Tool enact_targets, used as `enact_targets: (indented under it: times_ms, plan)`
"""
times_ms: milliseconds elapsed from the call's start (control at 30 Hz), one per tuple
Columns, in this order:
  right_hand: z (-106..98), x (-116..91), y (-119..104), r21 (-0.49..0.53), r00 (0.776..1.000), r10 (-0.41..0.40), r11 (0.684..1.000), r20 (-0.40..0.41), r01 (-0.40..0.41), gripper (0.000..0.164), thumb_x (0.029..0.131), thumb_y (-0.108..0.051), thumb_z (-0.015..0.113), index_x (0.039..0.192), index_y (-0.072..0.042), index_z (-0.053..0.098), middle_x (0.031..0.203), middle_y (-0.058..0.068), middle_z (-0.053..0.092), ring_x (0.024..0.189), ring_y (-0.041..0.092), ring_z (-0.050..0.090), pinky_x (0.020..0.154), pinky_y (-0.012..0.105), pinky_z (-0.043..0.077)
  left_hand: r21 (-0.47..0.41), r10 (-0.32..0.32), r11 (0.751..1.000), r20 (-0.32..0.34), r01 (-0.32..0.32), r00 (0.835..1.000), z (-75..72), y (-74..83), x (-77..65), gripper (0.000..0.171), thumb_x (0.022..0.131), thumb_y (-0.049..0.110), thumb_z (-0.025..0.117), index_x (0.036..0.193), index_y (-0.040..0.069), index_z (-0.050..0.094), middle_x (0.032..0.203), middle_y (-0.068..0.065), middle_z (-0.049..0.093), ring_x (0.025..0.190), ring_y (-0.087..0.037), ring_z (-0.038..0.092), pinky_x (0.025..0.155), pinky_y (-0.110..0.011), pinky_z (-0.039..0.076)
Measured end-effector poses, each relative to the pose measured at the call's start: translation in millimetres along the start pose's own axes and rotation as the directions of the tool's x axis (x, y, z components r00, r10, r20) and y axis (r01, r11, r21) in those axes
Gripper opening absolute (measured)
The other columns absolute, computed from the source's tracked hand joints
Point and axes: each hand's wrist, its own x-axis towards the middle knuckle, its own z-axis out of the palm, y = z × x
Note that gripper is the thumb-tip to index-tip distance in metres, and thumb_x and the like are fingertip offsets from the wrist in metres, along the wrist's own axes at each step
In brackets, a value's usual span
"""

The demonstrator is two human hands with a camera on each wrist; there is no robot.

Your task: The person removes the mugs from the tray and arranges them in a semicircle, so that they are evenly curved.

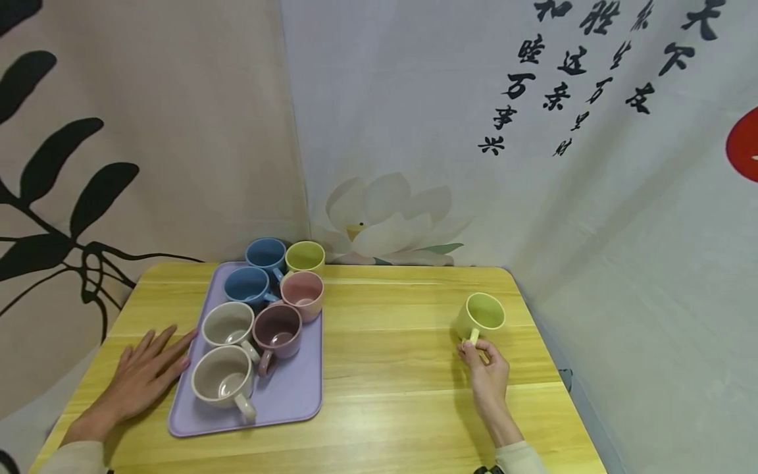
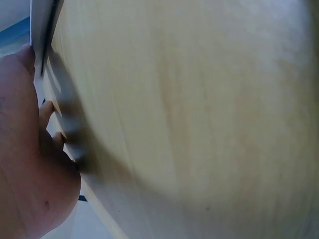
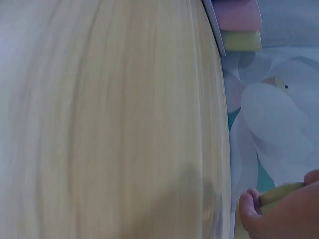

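At the table's right side my right hand (image 1: pixel 489 374) pinches the handle of a yellow-green mug (image 1: pixel 484 312), whose mouth leans toward me. In the right wrist view thumb and fingers of the right hand (image 3: pixel 286 215) are on the handle; most of the mug is out of that frame. On the left, my left hand (image 1: pixel 139 380) lies with fingers spread, fingertips at the left rim of a lilac tray (image 1: pixel 290 403). The left wrist view catches the tray's edge (image 2: pixel 43 30) beside the left hand (image 2: pixel 30 149).
Several mugs stand on the tray: two blue mugs (image 1: pixel 247 284), another yellow-green mug (image 1: pixel 305 257), a pink mug (image 1: pixel 303 293), a mauve mug (image 1: pixel 278 331) and two cream mugs (image 1: pixel 222 376). Bare wooden table (image 1: pixel 385 368) lies between tray and right hand. A printed cloth (image 1: pixel 391 131) hangs behind.
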Motion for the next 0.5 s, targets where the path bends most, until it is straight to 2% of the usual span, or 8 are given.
enact_targets:
  times_ms: [133,267,500]
  plan:
    - [-13,2,1,-0.002,0.998,0.011,1.0,-0.065,-0.011,0.034,0.115,-0.017,0.068,0.13,0.013,0.061,0.12,0.008,0.077,0.107,0.011,0.085,0.107,0.026,0.065,-0.001,-0.002,1.0,0.001,0.002,1.0,0.8,1.0,-0.5,0.062,0.122,0.045,0.045,0.181,0.034,0.028,0.186,-0.034,0.015,0.169,-0.071,-0.001,0.127,-0.089,-0.019]
    - [-23,3,2,0.011,0.991,0.007,1.0,-0.13,-0.006,0.033,0.115,-0.018,0.068,0.127,0.012,0.06,0.122,0.008,0.071,0.104,0.008,0.084,0.106,0.024,0.064,-0.001,-0.003,1.0,-0.003,0.003,1.0,0.3,1.8,-0.6,0.062,0.122,0.045,0.045,0.181,0.034,0.029,0.186,-0.034,0.015,0.168,-0.071,-0.001,0.128,-0.089,-0.02]
    - [-35,3,3,0.034,0.964,0.017,0.999,-0.265,-0.009,0.025,0.115,-0.019,0.067,0.12,0.005,0.06,0.121,0.001,0.064,0.101,0.002,0.081,0.102,0.019,0.064,-0.002,0.005,1.0,-0.019,-0.005,1.0,-0.5,1.3,-0.6,0.062,0.121,0.044,0.047,0.18,0.034,0.03,0.185,-0.034,0.018,0.168,-0.072,0.002,0.128,-0.089,-0.017]
